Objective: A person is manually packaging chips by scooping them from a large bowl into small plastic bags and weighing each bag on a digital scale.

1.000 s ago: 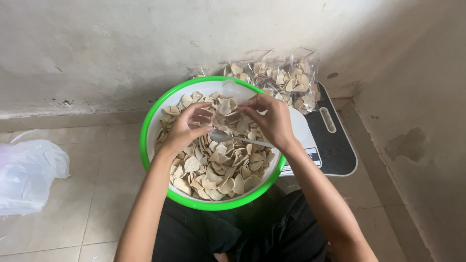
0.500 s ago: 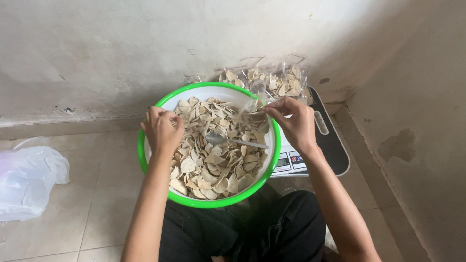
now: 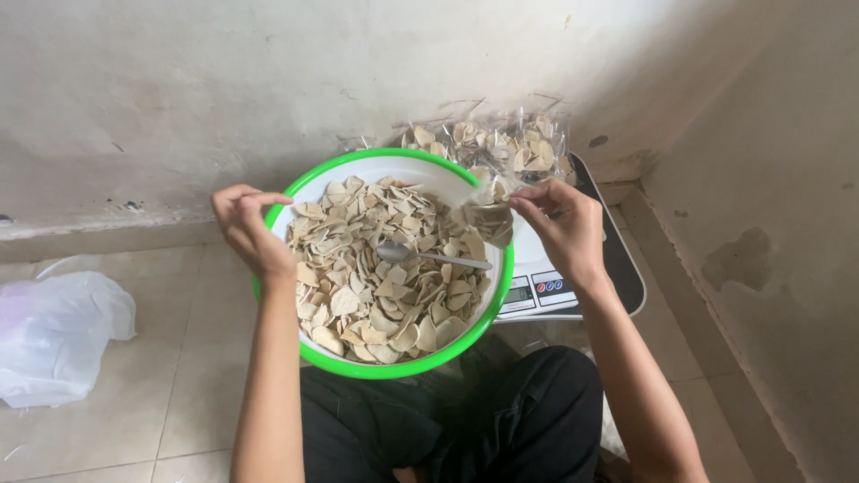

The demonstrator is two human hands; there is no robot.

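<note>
Head view: seated person, basin of chips.
Right hand [image 3: 564,228]: fingers pinched on a small clear bag [image 3: 492,213].
Left hand [image 3: 246,224]: fingers curled together, on the green basin [image 3: 394,368] rim.
Handling: bag likely light, slippery, chips brittle; grip the film top.

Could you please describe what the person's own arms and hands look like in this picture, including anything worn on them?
Both arms are bare from the bottom edge of the picture up to the fingers; no sleeves show. The left hand and the right hand wear no gloves, and no rings, watch or bracelets can be seen. The forearms are slim. Below them, black fabric trousers cover the lap.
</note>
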